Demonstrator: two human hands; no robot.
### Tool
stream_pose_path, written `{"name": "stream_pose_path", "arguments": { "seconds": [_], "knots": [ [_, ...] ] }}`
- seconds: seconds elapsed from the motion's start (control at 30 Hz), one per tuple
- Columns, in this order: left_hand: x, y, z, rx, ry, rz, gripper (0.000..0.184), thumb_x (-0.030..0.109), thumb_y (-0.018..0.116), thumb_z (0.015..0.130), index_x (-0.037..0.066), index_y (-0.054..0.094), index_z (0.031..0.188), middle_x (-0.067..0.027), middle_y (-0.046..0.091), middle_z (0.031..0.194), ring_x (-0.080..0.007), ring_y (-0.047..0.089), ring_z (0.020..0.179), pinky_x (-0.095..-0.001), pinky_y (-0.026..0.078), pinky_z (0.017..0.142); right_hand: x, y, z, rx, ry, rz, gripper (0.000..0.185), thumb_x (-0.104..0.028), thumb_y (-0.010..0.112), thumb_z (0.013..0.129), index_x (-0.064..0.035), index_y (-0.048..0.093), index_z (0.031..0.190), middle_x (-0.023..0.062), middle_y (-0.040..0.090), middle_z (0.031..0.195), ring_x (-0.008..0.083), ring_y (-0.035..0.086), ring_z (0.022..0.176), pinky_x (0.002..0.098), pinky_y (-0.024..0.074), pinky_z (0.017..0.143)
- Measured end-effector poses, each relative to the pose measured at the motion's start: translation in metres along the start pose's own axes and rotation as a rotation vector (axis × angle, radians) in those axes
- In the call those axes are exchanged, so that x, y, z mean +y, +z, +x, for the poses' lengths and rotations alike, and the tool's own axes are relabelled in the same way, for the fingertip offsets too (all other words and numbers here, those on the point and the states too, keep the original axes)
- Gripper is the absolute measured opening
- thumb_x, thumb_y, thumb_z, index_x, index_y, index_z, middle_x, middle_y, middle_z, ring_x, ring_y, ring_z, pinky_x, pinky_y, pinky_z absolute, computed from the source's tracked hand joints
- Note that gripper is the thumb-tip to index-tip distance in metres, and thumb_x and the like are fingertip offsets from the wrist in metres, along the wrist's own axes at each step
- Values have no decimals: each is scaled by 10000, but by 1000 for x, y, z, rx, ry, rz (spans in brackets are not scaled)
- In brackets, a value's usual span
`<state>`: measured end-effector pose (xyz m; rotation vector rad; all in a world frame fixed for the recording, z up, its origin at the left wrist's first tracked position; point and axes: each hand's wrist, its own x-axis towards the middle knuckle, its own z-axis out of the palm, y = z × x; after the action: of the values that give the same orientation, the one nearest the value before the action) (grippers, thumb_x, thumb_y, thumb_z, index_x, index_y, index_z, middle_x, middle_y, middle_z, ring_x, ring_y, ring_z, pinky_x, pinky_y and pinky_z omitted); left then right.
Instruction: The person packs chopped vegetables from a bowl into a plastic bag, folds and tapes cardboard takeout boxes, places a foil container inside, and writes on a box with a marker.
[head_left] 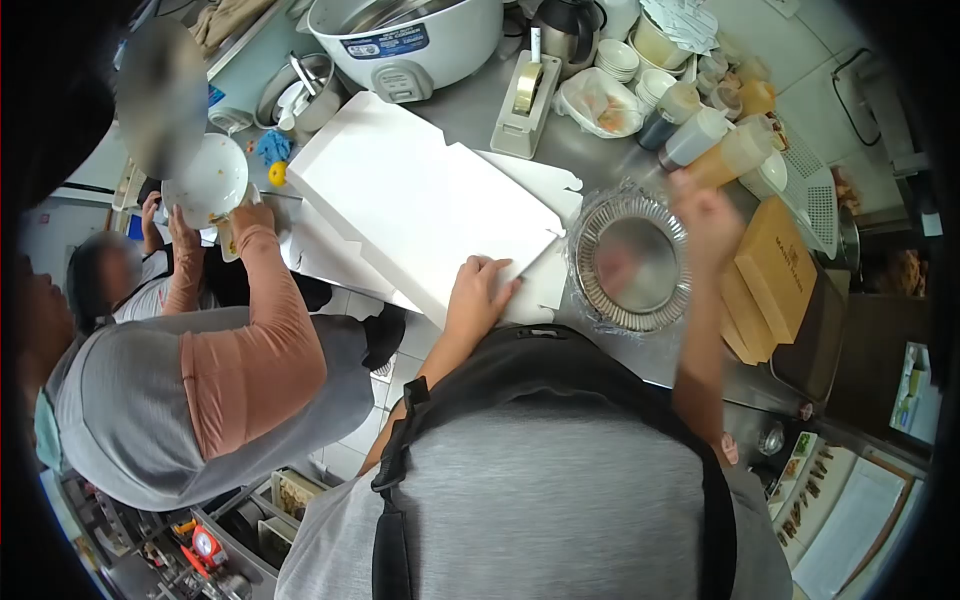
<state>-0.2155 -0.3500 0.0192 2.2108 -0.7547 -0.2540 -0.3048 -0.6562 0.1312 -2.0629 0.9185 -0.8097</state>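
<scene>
1. Left hand (478,290) lies on the near part of the white cardboard box (430,205), its digits slightly apart on the smooth matte board rather than clamped around anything.
2. That box sits directly before the wearer on the stainless-steel bench (598,165), its broad pale panel angled across the metal, with straight creases and notched, tabbed edges.
3. Right hand (708,215) is raised at the right, blurred by motion, its digits seemingly curled; whether it grips anything I cannot tell.
4. Just left of it lies a round foil tray (640,322), silvery, with a fluted rim, a smooth flat centre and crinkled clear film around it.
5. Brown kraft cartons (780,270) with crisp folded edges overlap at the right, dark lettering printed on one.
6. Beyond, translucent plastic squeeze bottles (697,138) lean together, their contents dark, pale and amber; nearby stands a perforated plastic basket (808,190).
7. Farther back are a boxy tape dispenser (516,122) with a yellowish roll, a thin crumpled plastic bag (600,103) and nested white bowls (617,60).
8. At the back stands a rounded, glossy white rice cooker (440,55) with a blue label.
9. Off left, a co-worker (130,410) in salmon sleeves holds up a smooth, round white plate (210,165) with food scraps on it.
</scene>
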Motion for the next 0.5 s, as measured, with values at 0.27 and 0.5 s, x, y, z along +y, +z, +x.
{"name": "stream_pose_path", "arguments": {
  "seconds": [0.27, 0.5],
  "knots": [
    [-4, -4, -7, 32, -6, 22, 175, 152, 629, 847, 22, 694, 945, -144, 644, 833, -271, 637, 722, -365, 507, 679, 17, 99, -83, -557, -535, 14, 335, -80, 611, 828, -101, 618, 1162, 107, 648, 936, 251, 602, 963, 348, 501, 761],
    [-16, -17, -12, -135, -124, -157, 331, 261, 793, 689, 91, 734, 967, -83, 645, 801, -183, 628, 697, -288, 512, 661, 22, 125, -83, -746, -438, -22, 286, -102, 668, 763, -57, 670, 1045, 147, 630, 823, 298, 603, 747, 383, 484, 698]
  ]
}}
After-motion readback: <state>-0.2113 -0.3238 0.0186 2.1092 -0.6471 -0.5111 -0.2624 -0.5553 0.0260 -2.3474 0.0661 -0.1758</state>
